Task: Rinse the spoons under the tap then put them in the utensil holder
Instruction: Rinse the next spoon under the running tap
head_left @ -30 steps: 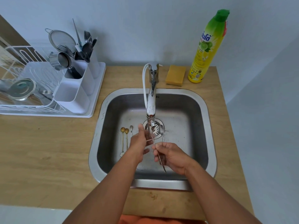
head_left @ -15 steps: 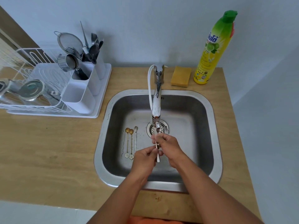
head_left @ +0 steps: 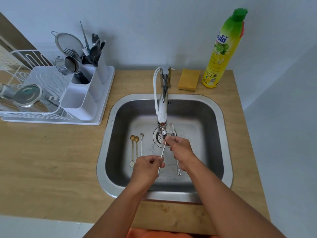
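Observation:
Over the steel sink, my left hand pinches the handle end of a thin silver spoon. My right hand closes around that spoon's bowl end right under the tap spout, hiding the bowl. Two gold spoons and one small silver spoon lie side by side on the sink floor, left of the drain. A larger silver spoon lies on the floor beneath my right wrist. The white utensil holder stands on the counter at the left, with forks and spoons in its rear compartments.
A white wire dish rack with a lid and a metal cup adjoins the holder. Behind the sink sit a yellow sponge and a tall dish soap bottle. The wooden counter surrounds the sink.
My right hand slid up the spoon to its bowl end beneath the spout, while my left hand dropped back to the handle end. The camera view moved slightly.

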Motion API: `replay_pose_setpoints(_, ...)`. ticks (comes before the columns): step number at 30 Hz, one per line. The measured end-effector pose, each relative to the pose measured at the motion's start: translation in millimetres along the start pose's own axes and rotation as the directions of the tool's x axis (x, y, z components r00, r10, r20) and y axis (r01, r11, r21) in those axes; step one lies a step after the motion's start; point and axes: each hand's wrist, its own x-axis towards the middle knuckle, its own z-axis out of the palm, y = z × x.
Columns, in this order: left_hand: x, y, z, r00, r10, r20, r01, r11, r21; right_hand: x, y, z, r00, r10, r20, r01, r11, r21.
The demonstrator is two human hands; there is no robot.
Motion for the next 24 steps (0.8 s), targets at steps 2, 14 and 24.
replay_pose_setpoints(2, 5, 1, -1, 0.999, -0.032, -0.014, 0.031, 0.999, -0.027, -1, 3, -3, 1.000, -0.027, 0.000, 0.027, 1.000, 0.016)
replay_pose_setpoints(14, 34, 24, -7, 0.745, -0.324, 0.583, 0.556, 0.784, -0.275, -5, 0, -12, 0.997, -0.032, 0.067, 0.021, 0.986, 0.164)
replay_pose_setpoints(24, 41, 24, -18, 0.804, -0.268, 0.531, 0.450, 0.857, -0.249, 8, -19, -10, 0.993, -0.047, 0.110, 0.022, 0.974, 0.225)
